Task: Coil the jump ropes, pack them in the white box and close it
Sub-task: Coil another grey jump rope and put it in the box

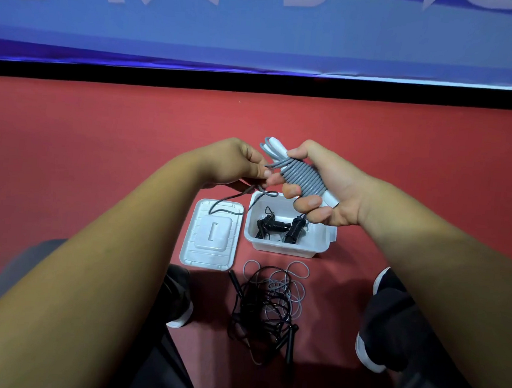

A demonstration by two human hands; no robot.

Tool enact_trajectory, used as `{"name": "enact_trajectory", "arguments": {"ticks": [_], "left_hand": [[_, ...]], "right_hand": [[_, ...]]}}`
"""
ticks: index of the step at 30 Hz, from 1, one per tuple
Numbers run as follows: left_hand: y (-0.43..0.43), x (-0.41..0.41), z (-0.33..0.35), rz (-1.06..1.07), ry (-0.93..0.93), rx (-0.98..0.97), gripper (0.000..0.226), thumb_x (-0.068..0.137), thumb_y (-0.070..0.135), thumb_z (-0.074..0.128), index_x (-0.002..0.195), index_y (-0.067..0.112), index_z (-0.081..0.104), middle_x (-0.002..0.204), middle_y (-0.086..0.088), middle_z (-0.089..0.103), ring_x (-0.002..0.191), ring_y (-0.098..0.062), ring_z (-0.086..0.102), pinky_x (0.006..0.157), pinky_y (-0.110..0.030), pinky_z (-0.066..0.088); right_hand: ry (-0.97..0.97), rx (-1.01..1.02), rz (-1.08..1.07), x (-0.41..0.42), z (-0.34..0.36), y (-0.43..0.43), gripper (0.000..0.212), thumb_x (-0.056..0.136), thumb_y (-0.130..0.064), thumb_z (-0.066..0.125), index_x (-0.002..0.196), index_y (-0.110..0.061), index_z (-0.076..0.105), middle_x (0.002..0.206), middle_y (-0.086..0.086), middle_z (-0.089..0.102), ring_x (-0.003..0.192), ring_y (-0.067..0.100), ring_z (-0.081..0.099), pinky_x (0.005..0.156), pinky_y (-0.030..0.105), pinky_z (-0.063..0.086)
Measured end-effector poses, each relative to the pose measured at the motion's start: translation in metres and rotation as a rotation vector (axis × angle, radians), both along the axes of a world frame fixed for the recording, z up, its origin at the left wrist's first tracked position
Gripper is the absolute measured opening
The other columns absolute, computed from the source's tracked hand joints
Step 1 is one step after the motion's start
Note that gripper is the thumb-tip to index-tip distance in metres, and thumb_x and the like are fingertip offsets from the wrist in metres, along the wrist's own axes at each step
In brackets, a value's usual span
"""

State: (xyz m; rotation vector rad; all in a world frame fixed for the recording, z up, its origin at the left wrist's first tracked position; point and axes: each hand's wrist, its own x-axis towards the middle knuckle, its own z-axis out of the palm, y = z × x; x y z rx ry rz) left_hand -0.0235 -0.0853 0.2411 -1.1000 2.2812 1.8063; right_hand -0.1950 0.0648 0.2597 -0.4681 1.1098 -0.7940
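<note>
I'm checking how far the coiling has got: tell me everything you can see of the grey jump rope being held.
The grey jump rope looks like smooth plastic cord, wound in tight neat turns round its white handles, whose ends stick out both ways. It is held tilted above the white box. The right grip clasps the bundle; the left grip pinches the loose tail, which trails down towards the lid.

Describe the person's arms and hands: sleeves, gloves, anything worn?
Both arms are bare to the frame's edge, with no sleeves in view. The left hand and right hand wear no gloves. No rings, watch or wristband show.
</note>
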Motion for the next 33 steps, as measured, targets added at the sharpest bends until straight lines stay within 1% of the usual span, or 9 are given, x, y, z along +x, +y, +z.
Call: {"name": "enact_trajectory", "arguments": {"ticks": [4,8,10,13,15,20,24,27,33], "left_hand": [[0.002,-0.001,0.005,0.005,0.045,0.032,0.026,0.095,-0.005,0.065,0.09,0.015,0.081,0.093,-0.012,0.076,0.087,-0.021,0.068,0.089,-0.039,0.059],[0.002,-0.003,0.012,-0.009,0.066,0.009,0.021,0.094,-0.006,0.064,0.105,0.003,0.079,0.086,-0.01,0.078,0.072,-0.014,0.069,0.066,-0.024,0.057],[0.002,-0.004,0.015,-0.019,0.091,-0.002,0.017,0.093,-0.003,0.069,0.107,0.001,0.078,0.086,-0.009,0.079,0.072,-0.014,0.07,0.066,-0.023,0.056],[0.002,-0.006,0.019,-0.03,0.133,-0.045,0.016,0.092,-0.004,0.072,0.105,0.0,0.078,0.091,-0.012,0.079,0.081,-0.018,0.071,0.081,-0.032,0.06],[0.002,-0.007,0.022,-0.031,0.179,-0.052,0.013,0.091,-0.005,0.072,0.101,0.001,0.078,0.099,-0.02,0.078,0.088,-0.022,0.071,0.095,-0.041,0.059],[0.0,-0.006,0.028,-0.028,0.227,-0.176,0.016,0.09,-0.006,0.072,0.095,0.007,0.078,0.109,-0.028,0.074,0.094,-0.024,0.068,0.102,-0.047,0.055],[-0.005,-0.005,0.029,-0.019,0.204,-0.393,0.015,0.089,-0.002,0.075,0.095,0.011,0.079,0.093,-0.003,0.08,0.082,-0.008,0.067,0.085,-0.029,0.057],[-0.012,-0.004,0.026,-0.035,0.16,-0.536,0.014,0.089,0.006,0.079,0.098,0.016,0.081,0.088,0.01,0.079,0.08,0.0,0.069,0.082,-0.023,0.056],[-0.01,-0.004,0.023,-0.121,0.034,-0.589,0.021,0.09,0.009,0.08,0.104,0.024,0.079,0.091,0.01,0.079,0.079,0.009,0.067,0.075,-0.005,0.045]], "right_hand": [[-0.051,0.051,0.152,0.002,-0.003,0.005,0.06,0.099,-0.053,0.045,0.129,-0.012,0.075,0.07,-0.003,0.036,0.04,0.006,0.027,0.04,0.017,0.01],[-0.12,0.102,0.283,0.006,-0.009,0.008,0.055,0.098,-0.053,0.046,0.147,-0.036,0.061,0.068,-0.001,0.035,0.04,0.005,0.03,0.039,0.013,0.015],[-0.15,0.127,0.344,0.007,-0.014,0.007,0.066,0.09,-0.056,0.057,0.152,-0.034,0.056,0.07,-0.001,0.032,0.041,0.006,0.032,0.038,0.013,0.018],[-0.151,0.134,0.433,0.008,-0.017,0.006,0.056,0.079,-0.058,0.073,0.108,-0.012,0.061,0.07,0.0,0.033,0.041,0.006,0.033,0.035,0.014,0.022],[-0.101,0.121,0.451,0.008,-0.016,0.007,0.046,0.089,-0.057,0.059,0.092,-0.012,0.066,0.064,-0.002,0.039,0.04,0.005,0.033,0.036,0.015,0.018],[-0.036,0.14,0.295,0.008,-0.019,0.004,0.033,0.09,-0.051,0.061,0.112,-0.026,0.062,0.07,-0.001,0.041,0.043,0.006,0.032,0.037,0.013,0.019],[0.06,0.146,0.136,0.007,-0.02,0.001,0.024,0.098,-0.051,0.059,0.102,-0.027,0.062,0.071,-0.003,0.043,0.045,0.005,0.033,0.036,0.013,0.019],[0.092,0.16,-0.007,0.004,-0.025,-0.004,0.029,0.097,-0.054,0.063,0.102,-0.026,0.061,0.071,-0.004,0.046,0.048,0.005,0.035,0.037,0.012,0.02],[0.16,0.1,-0.306,0.001,-0.033,-0.008,0.055,0.095,-0.075,0.056,0.111,-0.023,0.061,0.07,-0.003,0.053,0.051,0.007,0.042,0.037,0.015,0.028]]}}
